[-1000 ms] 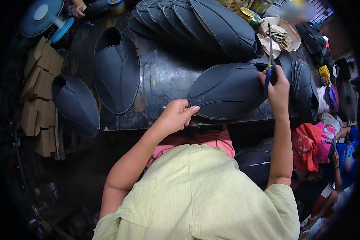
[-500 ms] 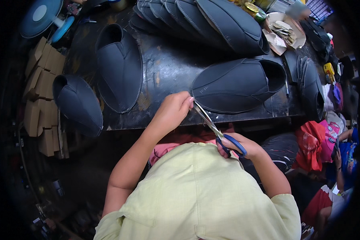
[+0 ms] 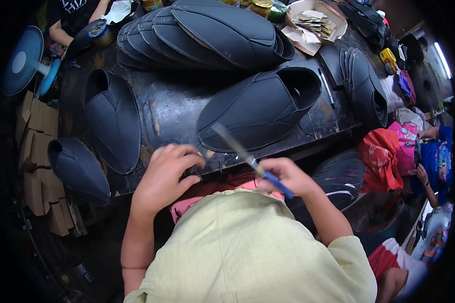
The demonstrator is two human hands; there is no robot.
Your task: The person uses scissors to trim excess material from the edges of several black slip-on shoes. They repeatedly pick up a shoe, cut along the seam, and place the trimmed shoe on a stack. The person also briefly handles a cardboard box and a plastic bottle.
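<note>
My right hand [image 3: 286, 175] grips a pair of blue-handled scissors [image 3: 248, 160] in front of my body. The blades are smeared by motion and point up and left, over the toe of a black shoe upper [image 3: 247, 111] on the table. At the table's front edge my left hand [image 3: 168, 174] is raised with thumb and fingers apart and curved, and I see nothing held in it. Another black shoe upper [image 3: 114, 121] lies beyond that hand to the left. A smaller-looking black upper [image 3: 78, 169] rests at the table's left corner.
A row of stacked black uppers [image 3: 212, 35] spans the back of the dark worn table [image 3: 159, 108]; a smaller stack [image 3: 361, 86] stands right. A pen [image 3: 326, 86] lies between. Cardboard boxes [image 3: 38, 121] and a blue fan [image 3: 23, 63] are left; a carton of scraps [image 3: 333, 17] sits back right.
My left hand has drawn away from the scissor tips and the upper's toe, moving left and opening. The scissors have swung in my right hand. The whole view has shifted.
</note>
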